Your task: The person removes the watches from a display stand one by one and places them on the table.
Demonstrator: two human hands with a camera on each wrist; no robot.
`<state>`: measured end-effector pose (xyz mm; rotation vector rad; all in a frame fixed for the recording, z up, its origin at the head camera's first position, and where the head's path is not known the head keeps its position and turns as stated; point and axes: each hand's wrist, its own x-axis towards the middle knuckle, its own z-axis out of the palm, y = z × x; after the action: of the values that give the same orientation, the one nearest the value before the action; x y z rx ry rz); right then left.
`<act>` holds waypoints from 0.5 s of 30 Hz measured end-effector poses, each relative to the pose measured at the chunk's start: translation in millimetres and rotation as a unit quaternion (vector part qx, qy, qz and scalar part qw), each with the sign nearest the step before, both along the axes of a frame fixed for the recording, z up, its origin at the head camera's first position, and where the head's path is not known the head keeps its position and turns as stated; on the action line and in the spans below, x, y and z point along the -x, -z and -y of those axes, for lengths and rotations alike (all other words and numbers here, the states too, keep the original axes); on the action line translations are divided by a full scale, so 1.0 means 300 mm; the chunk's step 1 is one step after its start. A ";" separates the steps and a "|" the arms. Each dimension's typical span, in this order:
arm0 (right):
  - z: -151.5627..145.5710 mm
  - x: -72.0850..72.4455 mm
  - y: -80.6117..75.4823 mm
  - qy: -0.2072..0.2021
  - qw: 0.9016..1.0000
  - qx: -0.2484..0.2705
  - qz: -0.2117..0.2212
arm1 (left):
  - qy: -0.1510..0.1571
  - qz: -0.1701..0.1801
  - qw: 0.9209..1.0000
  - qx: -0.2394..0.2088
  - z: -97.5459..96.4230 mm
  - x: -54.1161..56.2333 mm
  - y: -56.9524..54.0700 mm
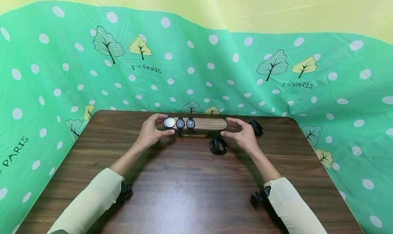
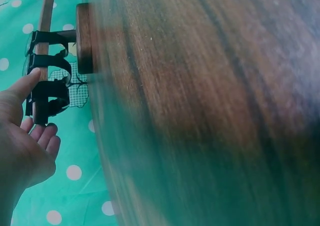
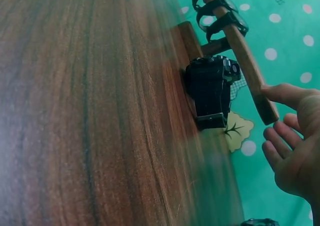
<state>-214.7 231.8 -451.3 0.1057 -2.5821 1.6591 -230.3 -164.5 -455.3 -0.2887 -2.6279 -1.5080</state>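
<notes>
A wooden watch stand (image 1: 208, 124) with a rounded bar stands near the table's far edge. Three watches with black straps are looped over its left part, one with a bright round face (image 1: 169, 122) at the end, two with dark faces (image 1: 180, 123) beside it. My left hand (image 1: 151, 131) holds the bar's left end, thumb in front and curved fingers (image 2: 46, 136) round the end. At the opposite end is my right hand (image 1: 243, 134); its thumb (image 3: 282, 92) touches the bar while the loose fingers stand apart from it. A black watch (image 1: 218, 146) lies just in front.
Another black watch (image 1: 256, 128) lies behind my right hand. The brown wooden table (image 1: 190, 193) ends close behind the stand, where a green dotted cloth (image 1: 196, 77) hangs. A small black device (image 1: 257, 199) is strapped at each wrist.
</notes>
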 end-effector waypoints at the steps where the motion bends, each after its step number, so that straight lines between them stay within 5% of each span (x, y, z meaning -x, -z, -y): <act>1: 0.001 0.002 0.001 -0.001 1.000 0.002 0.000 | 0.000 -0.001 1.000 -0.001 0.000 0.000 0.001; 15: 0.006 0.023 0.024 -0.003 1.000 0.005 0.001 | -0.007 -0.015 1.000 -0.004 -0.009 0.001 0.003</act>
<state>-221.4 230.1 -458.7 0.1122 -2.5774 1.6733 -230.6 -161.9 -456.3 -0.2897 -2.5943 -1.4981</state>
